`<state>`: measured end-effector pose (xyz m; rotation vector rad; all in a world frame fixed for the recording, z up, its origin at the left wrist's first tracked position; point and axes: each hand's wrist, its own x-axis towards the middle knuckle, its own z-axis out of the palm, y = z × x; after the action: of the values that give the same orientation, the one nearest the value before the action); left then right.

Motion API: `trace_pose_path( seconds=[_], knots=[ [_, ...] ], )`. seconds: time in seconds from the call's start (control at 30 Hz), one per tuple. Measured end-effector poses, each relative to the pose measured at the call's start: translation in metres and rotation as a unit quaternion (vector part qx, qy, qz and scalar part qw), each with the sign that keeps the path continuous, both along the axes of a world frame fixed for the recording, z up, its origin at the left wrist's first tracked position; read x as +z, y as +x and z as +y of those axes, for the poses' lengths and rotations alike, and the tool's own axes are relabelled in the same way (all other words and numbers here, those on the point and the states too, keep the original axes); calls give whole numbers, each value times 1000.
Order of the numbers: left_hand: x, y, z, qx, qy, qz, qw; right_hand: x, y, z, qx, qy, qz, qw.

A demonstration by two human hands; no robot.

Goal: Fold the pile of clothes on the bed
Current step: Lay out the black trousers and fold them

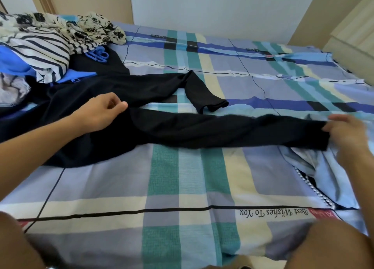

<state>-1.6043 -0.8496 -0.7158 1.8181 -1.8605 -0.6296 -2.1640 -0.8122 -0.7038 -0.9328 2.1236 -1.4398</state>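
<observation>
Black trousers point(182, 133) lie spread across the plaid bed point(182, 187), waist to the left and legs to the right. The near leg is stretched out straight; the far leg point(199, 90) bends back toward me. My left hand point(99, 112) sits on the crotch area with curled fingers that seem to pinch the fabric. My right hand point(348, 135), blurred by motion, grips the cuff of the near leg at the right edge. The pile of unfolded clothes point(50, 44) sits at the far left of the bed.
The pile holds a floral garment point(97, 28), a striped top point(46, 54) and blue pieces point(14, 64). A zipped opening in the bed cover point(307, 179) gapes at the right. A cream cabinet point(354, 36) stands far right. My knees point(334, 246) press the near edge.
</observation>
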Motion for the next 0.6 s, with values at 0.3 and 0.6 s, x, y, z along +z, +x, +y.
trace_pose_path(
  seconds=[0.3, 0.6],
  knots=[
    [-6, -63, 30, -307, -41, -173, 935, 0, 46, 5, 200, 285, 203, 915],
    [-45, -115, 24, -268, -169, -248, 916, 6, 48, 10, 258, 56, 12, 964]
  ],
)
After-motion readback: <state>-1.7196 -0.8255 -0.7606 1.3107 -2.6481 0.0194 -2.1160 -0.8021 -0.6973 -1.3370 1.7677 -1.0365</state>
